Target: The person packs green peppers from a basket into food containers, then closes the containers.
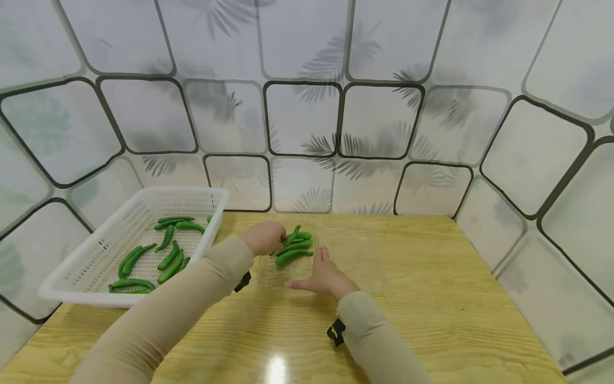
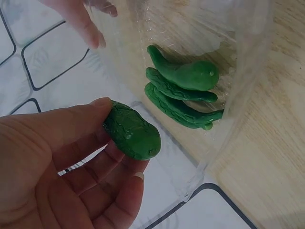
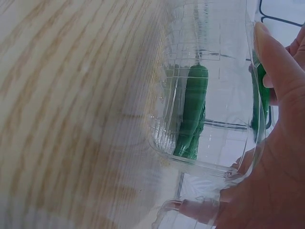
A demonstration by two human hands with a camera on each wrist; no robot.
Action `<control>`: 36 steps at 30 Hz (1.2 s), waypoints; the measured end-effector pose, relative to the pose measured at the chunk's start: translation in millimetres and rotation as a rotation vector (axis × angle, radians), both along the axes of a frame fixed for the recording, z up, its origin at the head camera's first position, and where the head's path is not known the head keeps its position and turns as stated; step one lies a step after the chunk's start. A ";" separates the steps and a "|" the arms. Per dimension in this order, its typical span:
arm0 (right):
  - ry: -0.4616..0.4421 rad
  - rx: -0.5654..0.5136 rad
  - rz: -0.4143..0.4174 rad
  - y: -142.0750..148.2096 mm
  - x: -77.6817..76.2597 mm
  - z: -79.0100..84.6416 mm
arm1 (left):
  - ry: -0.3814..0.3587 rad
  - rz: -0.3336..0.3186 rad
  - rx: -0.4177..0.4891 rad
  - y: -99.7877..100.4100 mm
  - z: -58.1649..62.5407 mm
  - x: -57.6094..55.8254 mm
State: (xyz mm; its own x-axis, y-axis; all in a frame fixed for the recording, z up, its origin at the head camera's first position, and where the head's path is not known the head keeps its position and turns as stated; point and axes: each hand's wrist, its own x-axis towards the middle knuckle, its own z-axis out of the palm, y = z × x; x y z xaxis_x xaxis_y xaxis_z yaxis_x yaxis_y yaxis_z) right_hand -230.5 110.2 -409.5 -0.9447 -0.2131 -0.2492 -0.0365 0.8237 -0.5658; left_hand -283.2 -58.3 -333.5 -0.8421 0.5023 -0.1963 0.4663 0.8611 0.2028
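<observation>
My left hand (image 1: 264, 237) pinches a green chili pepper (image 2: 136, 133) between thumb and fingers, above the left side of a clear plastic box (image 1: 273, 280). Several more green chili peppers (image 1: 293, 258) lie together inside that box. At the box's near right corner, my right hand (image 1: 328, 276) is spread, its thumb along the near side and its straight fingers pointing toward the back. In the right wrist view, this hand touches the box wall (image 3: 228, 100), and one pepper (image 3: 193, 107) shows through the plastic.
A white perforated basket (image 1: 220, 208) stands on the left with several green chili peppers (image 1: 136, 260) scattered in it. The box's clear lid (image 1: 357, 256) lies folded out to the right on the wooden table (image 1: 441, 309). A patterned wall covering (image 1: 302, 186) borders the table.
</observation>
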 end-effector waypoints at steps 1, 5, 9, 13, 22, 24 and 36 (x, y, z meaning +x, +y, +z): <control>0.001 0.000 0.000 -0.1 0.2 0.3 | 0.002 -0.002 0.000 0.6 -1.1 -0.2; 0.007 0.007 0.001 -0.1 0.4 1.5 | 0.009 -0.024 -0.007 3.0 -6.8 -0.5; 0.009 0.007 -0.001 0.4 0.4 2.0 | 0.025 -0.043 -0.019 6.0 -15.0 -0.3; 0.008 0.008 0.000 0.9 0.9 2.7 | 0.034 -0.050 -0.046 9.5 -24.5 -0.2; 0.010 -0.001 0.003 0.7 1.0 2.7 | 0.074 -0.042 -0.108 14.3 -46.0 -2.2; 0.011 -0.010 0.001 0.4 1.1 2.1 | 0.100 -0.040 -0.119 14.3 -49.8 -3.1; 0.014 -0.016 -0.005 0.1 1.9 -0.8 | 0.264 -0.024 -0.209 14.6 -68.9 -4.3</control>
